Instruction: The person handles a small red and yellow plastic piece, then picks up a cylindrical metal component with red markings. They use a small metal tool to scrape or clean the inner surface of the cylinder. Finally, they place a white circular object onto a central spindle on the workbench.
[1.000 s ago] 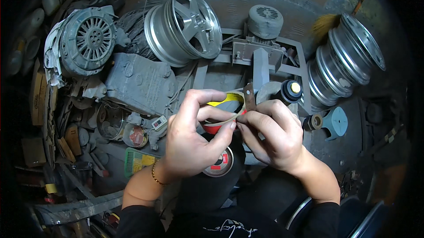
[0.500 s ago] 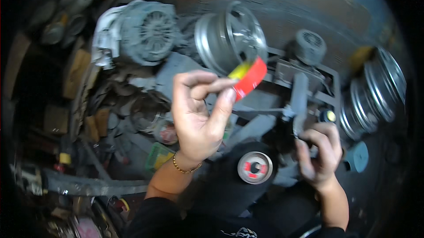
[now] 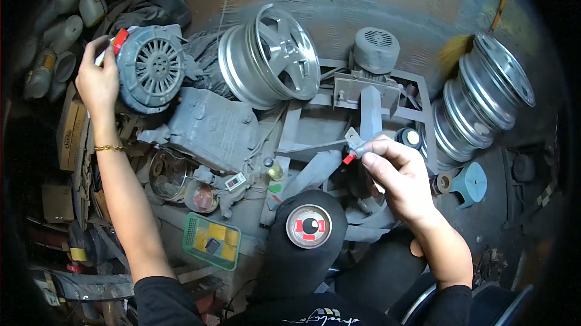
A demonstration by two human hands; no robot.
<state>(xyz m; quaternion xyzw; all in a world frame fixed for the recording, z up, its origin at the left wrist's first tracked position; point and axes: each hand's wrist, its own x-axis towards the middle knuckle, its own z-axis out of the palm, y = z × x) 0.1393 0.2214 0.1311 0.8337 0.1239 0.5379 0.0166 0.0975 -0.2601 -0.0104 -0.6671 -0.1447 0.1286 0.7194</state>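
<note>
My left hand (image 3: 97,81) is stretched far to the upper left, fingers closed on a red and white piece (image 3: 116,43) at the edge of a round grey motor housing (image 3: 151,67). My right hand (image 3: 396,171) is at centre right, pinching a small grey blade-like tool with a red tip (image 3: 352,144) above a grey metal frame (image 3: 363,108). A black round part with a red and silver centre cap (image 3: 308,226) sits just below the hands, near my body.
A silver alloy wheel (image 3: 269,56) leans behind the frame, and stacked wheels (image 3: 484,96) stand at the right. A grey engine block (image 3: 212,129), a green basket of yellow pieces (image 3: 212,241), a small grey motor (image 3: 376,49) and a teal disc (image 3: 471,182) lie around.
My left hand has swung from the centre out to the upper left with the red piece. My right hand has come up from low right to the grey tool.
</note>
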